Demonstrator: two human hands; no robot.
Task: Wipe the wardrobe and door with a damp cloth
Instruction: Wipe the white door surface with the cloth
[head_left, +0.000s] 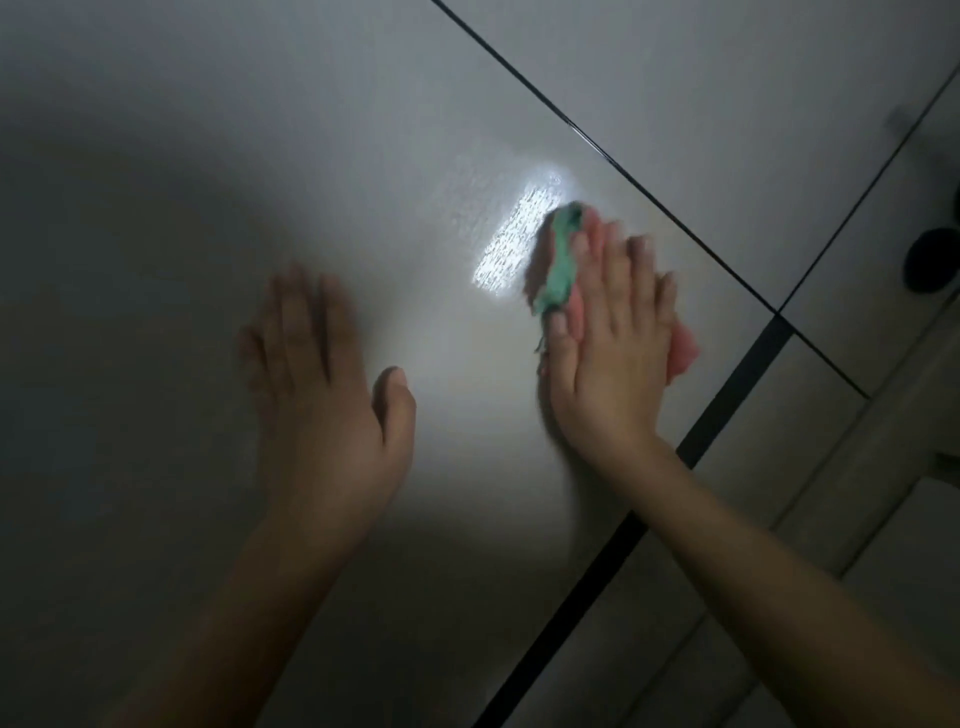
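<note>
Cloth (563, 260), pink and green, bunched, pinned flat against pale grey glossy wardrobe panel (363, 156) under right hand (605, 358). Grip there: fingers stretched straight over the fabric, thumb alongside, pressing rather than curling round it. Left hand (322, 395) spread flat on the same panel, well apart from the cloth, nothing in it, by the look of it only bracing. Wet bright streak (514, 239) just beside the cloth's upper edge, so at least that patch wiped. Rest of the panel dull, no clear sheen, too dim to say whether already covered. Dark seam (623, 176) running close past the fingertips, neighbouring panels beyond it showing no wet mark. Dark round knob (930, 260) at far right, untouched. Door not identifiable here. Judging by this, early-to-middle work: one panel under way, plenty left.
</note>
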